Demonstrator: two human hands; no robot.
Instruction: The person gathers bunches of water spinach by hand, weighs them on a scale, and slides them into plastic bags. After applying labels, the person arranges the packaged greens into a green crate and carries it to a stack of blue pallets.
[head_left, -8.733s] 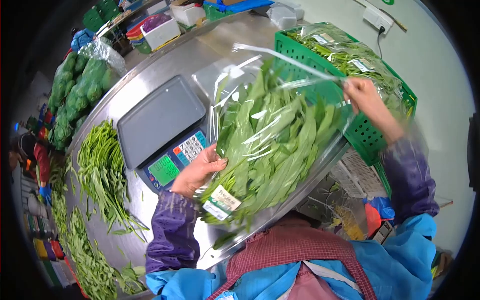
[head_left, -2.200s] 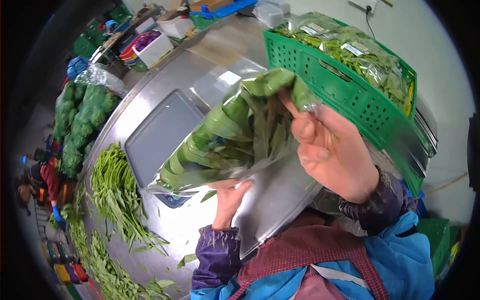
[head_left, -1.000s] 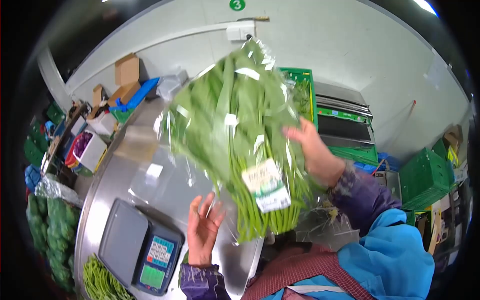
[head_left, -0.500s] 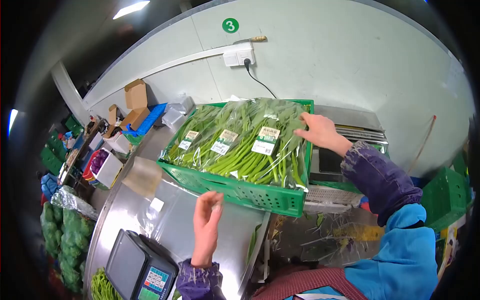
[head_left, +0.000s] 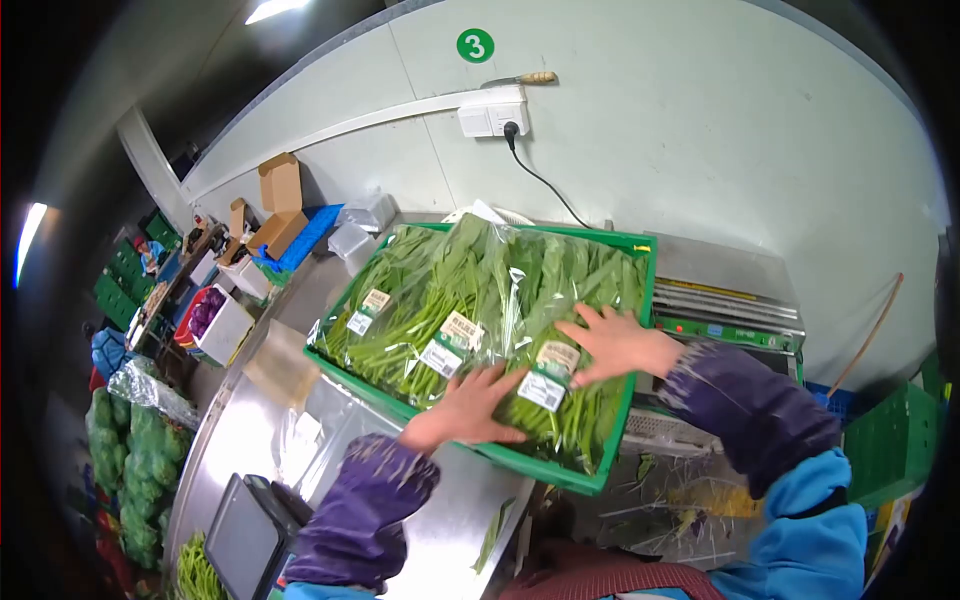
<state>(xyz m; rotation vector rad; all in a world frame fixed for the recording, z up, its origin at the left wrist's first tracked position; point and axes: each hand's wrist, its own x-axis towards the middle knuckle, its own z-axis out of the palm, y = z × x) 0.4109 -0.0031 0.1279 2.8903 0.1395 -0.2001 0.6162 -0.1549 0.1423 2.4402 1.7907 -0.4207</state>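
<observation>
A green plastic crate point(head_left: 400, 408) holds several clear bags of leafy green vegetables point(head_left: 430, 300), each with a white and green label point(head_left: 455, 343). My left hand point(head_left: 470, 408) lies with spread fingers over the crate's near edge, its fingertips on the bags. Further right, my right hand point(head_left: 622, 347) rests palm down on the rightmost bag, fingers spread beside that bag's label point(head_left: 549, 375). Neither hand is closed round anything.
A black scale point(head_left: 243, 535) stands at the lower left of the metal table point(head_left: 440, 520). Behind the crate's right side is a wrapping machine point(head_left: 730, 305). Cardboard boxes point(head_left: 280, 210) and clear trays point(head_left: 352, 243) stand at the back left.
My left hand has moved up and right onto the bags. My right hand has come down from the crate's back right corner onto the rightmost bag. The bags lie differently, and the view has shifted.
</observation>
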